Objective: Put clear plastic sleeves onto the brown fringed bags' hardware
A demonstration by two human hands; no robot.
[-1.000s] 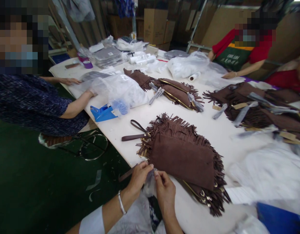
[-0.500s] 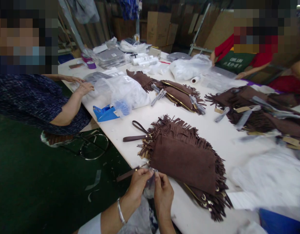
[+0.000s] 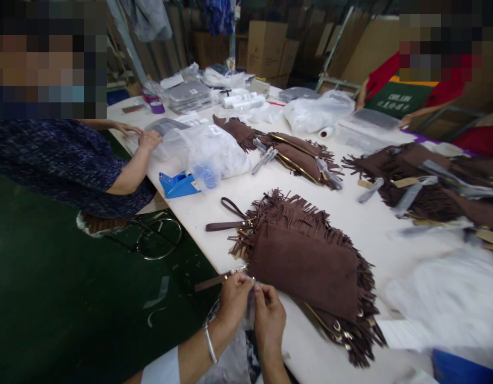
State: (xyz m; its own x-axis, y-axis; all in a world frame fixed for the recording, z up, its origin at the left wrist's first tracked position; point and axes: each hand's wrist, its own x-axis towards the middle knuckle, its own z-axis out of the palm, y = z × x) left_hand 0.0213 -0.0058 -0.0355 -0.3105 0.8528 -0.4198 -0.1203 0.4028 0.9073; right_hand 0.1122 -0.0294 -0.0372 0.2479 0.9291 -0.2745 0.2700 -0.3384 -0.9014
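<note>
In front of me, at the table's near edge, my left hand (image 3: 234,300) and my right hand (image 3: 269,316) almost meet at the fingertips. Both pinch a small clear plastic sleeve (image 3: 249,310) that hangs down between them. A brown suede fringed clutch (image 3: 304,266) lies flat just beyond my fingers, atop at least one more with gold zip trim. A brown wrist strap (image 3: 210,284) with a gold clasp sticks out over the edge beside my left hand. Another looped wrist strap (image 3: 224,226) rests on the table. My fingers partly hide the top of the sleeve.
More fringed clutches (image 3: 298,158) with plastic-wrapped straps lie mid-table and at right. A blue tape dispenser (image 3: 178,185) stands by the left edge, near a large clear bag (image 3: 218,152). White plastic (image 3: 446,298) covers the right front. Co-workers are at left and far right.
The view has shifted slightly, so the scene sits a little further right. My fingertips have drawn closer together on the sleeve. The left co-worker's arm has moved a little.
</note>
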